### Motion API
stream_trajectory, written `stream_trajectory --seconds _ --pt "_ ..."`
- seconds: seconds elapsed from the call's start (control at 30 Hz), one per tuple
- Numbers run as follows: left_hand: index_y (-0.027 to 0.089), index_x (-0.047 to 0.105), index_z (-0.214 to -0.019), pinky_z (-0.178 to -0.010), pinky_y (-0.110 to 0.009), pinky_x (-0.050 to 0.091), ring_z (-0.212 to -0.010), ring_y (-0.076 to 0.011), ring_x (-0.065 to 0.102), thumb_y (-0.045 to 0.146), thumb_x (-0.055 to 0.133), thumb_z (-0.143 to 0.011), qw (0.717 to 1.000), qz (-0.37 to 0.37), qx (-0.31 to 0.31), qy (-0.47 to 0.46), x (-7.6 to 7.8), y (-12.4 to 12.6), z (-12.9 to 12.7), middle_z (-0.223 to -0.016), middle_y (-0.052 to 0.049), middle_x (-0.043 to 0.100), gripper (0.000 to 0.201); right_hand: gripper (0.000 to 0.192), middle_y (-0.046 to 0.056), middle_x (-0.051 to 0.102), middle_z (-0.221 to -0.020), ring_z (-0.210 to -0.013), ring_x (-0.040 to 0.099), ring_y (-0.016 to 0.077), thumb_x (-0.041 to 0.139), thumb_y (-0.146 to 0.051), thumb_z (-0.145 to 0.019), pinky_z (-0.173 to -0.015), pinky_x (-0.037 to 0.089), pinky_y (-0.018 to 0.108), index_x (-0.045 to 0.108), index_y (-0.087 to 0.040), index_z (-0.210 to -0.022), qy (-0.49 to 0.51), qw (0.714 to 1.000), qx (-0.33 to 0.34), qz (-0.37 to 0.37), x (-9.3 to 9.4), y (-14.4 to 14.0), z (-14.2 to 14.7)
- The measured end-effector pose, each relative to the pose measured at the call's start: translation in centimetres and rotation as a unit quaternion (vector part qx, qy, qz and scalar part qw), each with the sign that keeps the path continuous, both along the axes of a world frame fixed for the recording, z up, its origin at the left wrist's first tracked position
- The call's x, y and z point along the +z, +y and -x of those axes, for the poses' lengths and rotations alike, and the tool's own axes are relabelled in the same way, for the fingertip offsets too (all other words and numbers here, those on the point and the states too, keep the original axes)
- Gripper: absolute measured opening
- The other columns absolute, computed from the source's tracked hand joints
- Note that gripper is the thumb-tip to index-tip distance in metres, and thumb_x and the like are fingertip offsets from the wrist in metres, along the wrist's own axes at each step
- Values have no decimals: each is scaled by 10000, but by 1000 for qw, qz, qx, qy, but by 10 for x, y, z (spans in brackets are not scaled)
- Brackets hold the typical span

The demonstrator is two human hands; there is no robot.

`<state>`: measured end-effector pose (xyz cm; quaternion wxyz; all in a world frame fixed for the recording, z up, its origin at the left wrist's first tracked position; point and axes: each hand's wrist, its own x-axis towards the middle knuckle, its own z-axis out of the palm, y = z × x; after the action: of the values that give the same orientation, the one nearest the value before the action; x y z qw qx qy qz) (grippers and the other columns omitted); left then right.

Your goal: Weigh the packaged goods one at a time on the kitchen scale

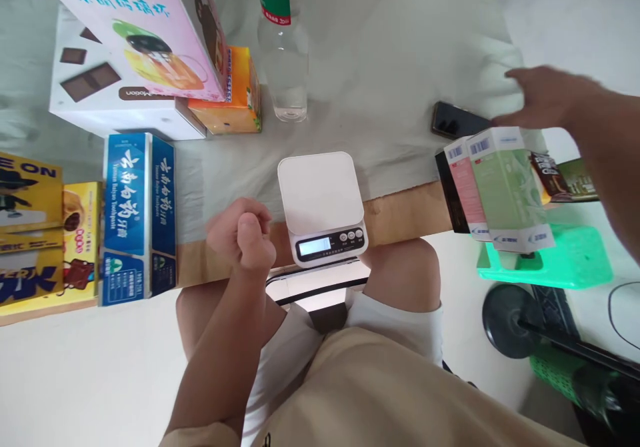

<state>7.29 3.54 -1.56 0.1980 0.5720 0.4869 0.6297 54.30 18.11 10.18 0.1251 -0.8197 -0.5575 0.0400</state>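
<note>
Room lies between bottle [284, 67] and phone [457, 121], toothpaste boxes [126, 207] blocking left

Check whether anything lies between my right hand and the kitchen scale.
Yes: the phone lies flat between your right hand and the kitchen scale, close to the hand. The pink box and green box sit beside that line, nearer your body. Past the phone, nothing visible stands in the way.

Smooth plastic scale [323, 190], matt cloth [370, 67]
</note>
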Motion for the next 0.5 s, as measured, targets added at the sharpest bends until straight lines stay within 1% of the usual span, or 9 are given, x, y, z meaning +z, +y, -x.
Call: stream_trajectory --seconds 0.07,0.1,0.17,0.2,0.23,0.3,0.37,0.43,0.5 --pt "195 602 -616 -471 -305 200 -425 -95 310 523 459 -1038 1000 6 2 -10 -1 -1 2 -465 16 394 554 625 86 632 -1557 -1482 554 349 605 -475 -865 -968 368 574 449 -89 -398 -43 999 -18 -1 18 -37 23" --pt "195 602 -613 -473 -307 203 -425 -95 305 519 460 -1034 1000 7 3 -16 -2 -2 3 -465 16 390 549 640 67 649 -1541 -1462 573 311 528 -470 -945 -952 375 571 482 -93 -429 -61 996 -4 -65 22 -61 41" --pt "195 608 -613 -474 -307 214 -422 -94 301 498 470 -1022 1000 6 5 -27 -1 -3 6 -467 17 394 528 405 71 790 -1283 -1272 710 207 560 -382 -960 -952 477 476 697 -126 -678 -33 973 60 -222 16 -115 92" --pt "196 614 -614 -475 -306 224 -422 -94 307 488 475 -1016 999 7 8 -32 -1 -4 8 -470 16 400 516 286 85 819 -1099 -1095 762 181 598 -366 -947 -922 535 438 755 -149 -847 8 952 120 -282 8 -141 122" --pt "197 621 -619 -478 -305 234 -426 -97 321 484 478 -1012 999 14 12 -38 0 -4 10 -475 14 412 507 229 94 806 -945 -930 768 180 622 -355 -941 -850 572 419 760 -173 -931 57 928 181 -320 -2 -165 155" --pt "200 633 -629 -484 -305 254 -441 -106 357 502 504 -996 997 43 5 -58 1 -4 13 -491 7 440 492 156 88 789 -905 -865 763 194 593 -297 -971 -773 610 386 725 -213 -980 128 910 275 -283 -22 -200 218" --pt "205 623 -624 -483 -311 261 -442 -112 365 545 537 -972 993 73 -17 -90 3 -4 16 -493 7 444 493 103 41 784 -932 -865 760 165 615 -281 -955 -758 625 329 687 -229 -1009 162 891 335 -261 -34 -217 271" --pt "215 593 -615 -474 -317 247 -434 -114 345 570 533 -958 987 101 -31 -117 6 -4 18 -487 11 426 498 113 36 776 -957 -905 745 159 606 -216 -951 -792 621 316 653 -222 -1053 246 843 397 -266 -35 -218 309" --pt "226 556 -615 -466 -319 227 -437 -118 323 551 469 -971 982 135 -30 -132 11 -4 19 -487 12 407 490 126 37 761 -971 -929 717 150 577 -196 -966 -830 604 309 633 -210 -1078 296 808 439 -260 -30 -212 332"
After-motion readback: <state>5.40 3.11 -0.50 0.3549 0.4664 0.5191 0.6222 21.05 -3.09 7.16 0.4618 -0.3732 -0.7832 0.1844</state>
